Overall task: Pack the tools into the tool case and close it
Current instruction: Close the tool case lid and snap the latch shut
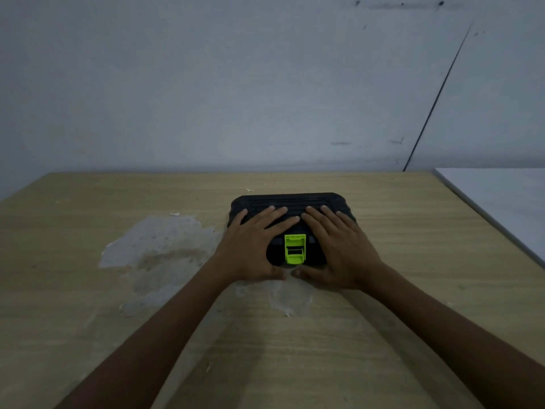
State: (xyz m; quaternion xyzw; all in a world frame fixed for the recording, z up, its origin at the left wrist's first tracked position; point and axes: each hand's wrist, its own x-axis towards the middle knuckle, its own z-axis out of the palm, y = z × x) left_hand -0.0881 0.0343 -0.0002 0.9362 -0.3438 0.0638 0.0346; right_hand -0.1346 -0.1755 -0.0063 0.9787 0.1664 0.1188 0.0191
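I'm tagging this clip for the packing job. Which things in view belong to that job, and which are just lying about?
Part of the job:
- black tool case, lid down
- green latch on its near side
- left hand and right hand, flat on the lid

Just there:
- wooden table
- worn grey patch
- white board at right
- black cable on the wall

Matt ribbed plastic tool case [295, 200], worn wood-grain table [383, 320].

both hands flat, fingers straight, spread: left hand [253, 246], right hand [339, 249]; thumbs nearly touching.
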